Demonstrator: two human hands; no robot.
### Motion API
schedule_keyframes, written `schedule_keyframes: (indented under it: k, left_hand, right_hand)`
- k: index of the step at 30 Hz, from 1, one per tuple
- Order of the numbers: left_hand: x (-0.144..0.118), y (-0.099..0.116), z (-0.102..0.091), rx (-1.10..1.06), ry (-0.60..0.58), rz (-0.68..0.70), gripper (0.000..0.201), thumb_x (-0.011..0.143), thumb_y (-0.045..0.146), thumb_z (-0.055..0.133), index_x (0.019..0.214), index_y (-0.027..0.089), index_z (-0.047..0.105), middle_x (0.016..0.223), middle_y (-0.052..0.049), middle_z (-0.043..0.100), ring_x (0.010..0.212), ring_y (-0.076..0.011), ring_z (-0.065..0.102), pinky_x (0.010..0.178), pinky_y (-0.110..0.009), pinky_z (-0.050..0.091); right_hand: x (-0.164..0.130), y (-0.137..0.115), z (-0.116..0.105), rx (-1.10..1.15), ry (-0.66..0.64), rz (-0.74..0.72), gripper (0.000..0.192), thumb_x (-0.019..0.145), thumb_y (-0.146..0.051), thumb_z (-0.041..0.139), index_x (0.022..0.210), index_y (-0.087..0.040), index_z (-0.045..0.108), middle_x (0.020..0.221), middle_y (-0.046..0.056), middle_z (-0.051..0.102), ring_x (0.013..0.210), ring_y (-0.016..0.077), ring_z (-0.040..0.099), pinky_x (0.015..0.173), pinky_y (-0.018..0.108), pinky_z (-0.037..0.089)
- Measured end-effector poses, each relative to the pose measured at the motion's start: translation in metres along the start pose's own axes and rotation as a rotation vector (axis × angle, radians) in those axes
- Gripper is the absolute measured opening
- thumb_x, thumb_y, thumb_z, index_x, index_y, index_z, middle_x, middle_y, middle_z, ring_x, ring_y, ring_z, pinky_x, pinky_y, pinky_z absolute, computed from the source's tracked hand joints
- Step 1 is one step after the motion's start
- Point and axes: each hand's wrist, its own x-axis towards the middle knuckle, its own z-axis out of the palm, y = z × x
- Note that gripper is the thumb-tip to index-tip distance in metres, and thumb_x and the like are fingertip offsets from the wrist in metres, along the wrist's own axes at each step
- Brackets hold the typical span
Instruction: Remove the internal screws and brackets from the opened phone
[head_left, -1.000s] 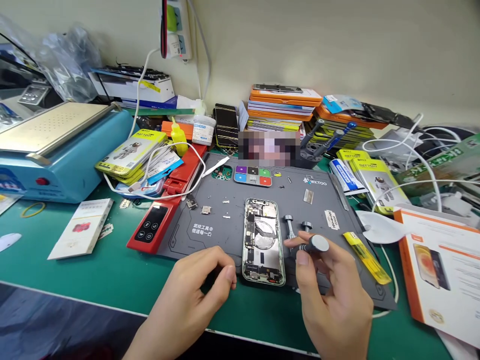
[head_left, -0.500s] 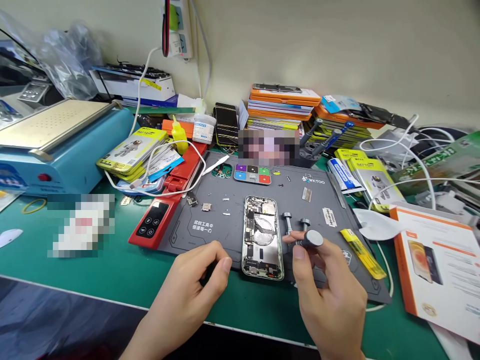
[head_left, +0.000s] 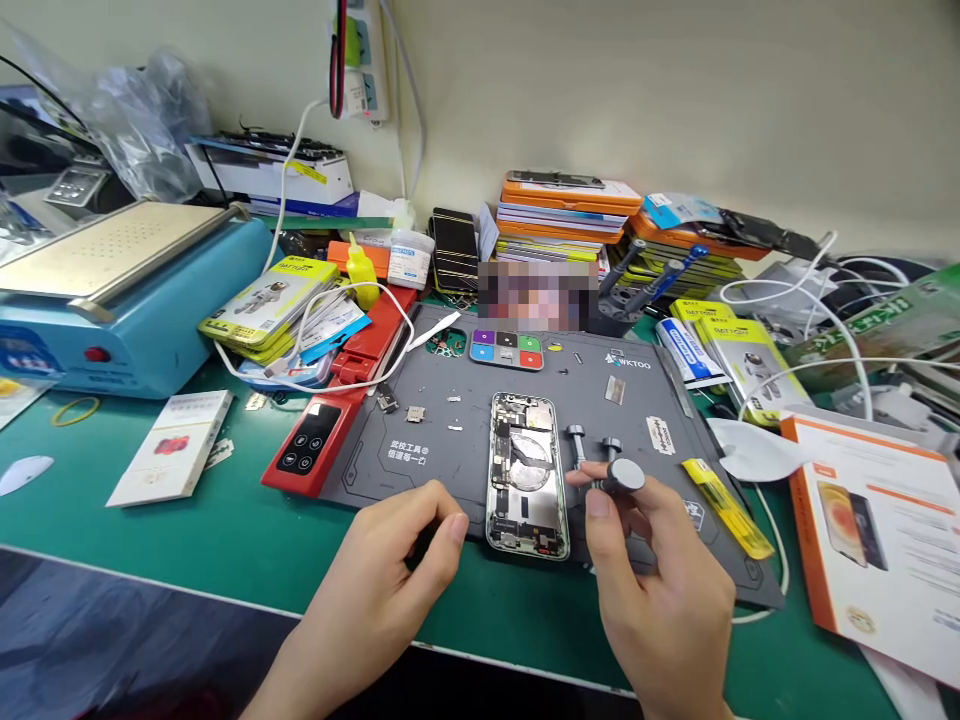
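We hold a small precision screwdriver with a round silver cap (head_left: 625, 477) in our right hand (head_left: 664, 590), its fingers (head_left: 600, 503) grasping the handle just right of an opened smartphone with a silver frame and bare internals (head_left: 527, 475). The phone lies flat on a dark grey rubber work mat (head_left: 450, 460), near its front edge. Two more short silver-capped screwdriver bits (head_left: 592, 447) lie on the mat just beyond the held tool. Our left hand (head_left: 382, 585) rests at the mat's front edge left of the phone, fingers curled around something dark that we cannot make out. A yellow flat pry tool (head_left: 726, 508) lies on the mat's right side. A red flat device with black buttons (head_left: 311, 448) sits at the mat's left edge, and a white card box (head_left: 172, 460) lies farther left on the green desk (head_left: 225, 540).
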Motion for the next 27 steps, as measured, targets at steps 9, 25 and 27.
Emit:
schedule_keyframes:
  k: [9, 25, 27]
  left_hand:
    - [-0.0016, -0.004, 0.0014, -0.055, 0.021, -0.032, 0.038, 0.119, 0.044, 0.046, 0.087, 0.025, 0.053, 0.077, 0.005, 0.055, 0.067, -0.0131, 0.051, 0.063, -0.025, 0.04]
    - [0.0014, -0.0004, 0.0002, 0.021, 0.004, -0.057, 0.03, 0.117, 0.045, 0.051, 0.102, 0.026, 0.069, 0.081, 0.003, 0.066, 0.073, -0.0138, 0.061, 0.059, -0.022, 0.041]
    - [0.0018, -0.0003, 0.0003, 0.034, 0.007, -0.03, 0.028, 0.117, 0.043, 0.053, 0.102, 0.027, 0.071, 0.081, 0.004, 0.067, 0.072, -0.0129, 0.062, 0.061, -0.02, 0.043]
  right_hand:
    - [-0.0004, 0.0014, -0.0011, 0.007, 0.004, -0.001, 0.016, 0.11, -0.032, 0.062, 0.12, -0.025, 0.072, 0.101, 0.0, 0.081, 0.075, 0.0103, 0.075, 0.065, 0.02, 0.057]
    - [-0.0007, -0.0004, -0.002, 0.025, -0.002, -0.001, 0.015, 0.109, -0.029, 0.058, 0.115, -0.026, 0.071, 0.096, -0.001, 0.079, 0.062, 0.0092, 0.066, 0.058, 0.022, 0.053]
    - [-0.0003, -0.0004, -0.0017, 0.03, -0.005, 0.0, 0.015, 0.109, -0.029, 0.057, 0.113, -0.026, 0.072, 0.094, -0.002, 0.078, 0.057, 0.0085, 0.061, 0.057, 0.023, 0.052]
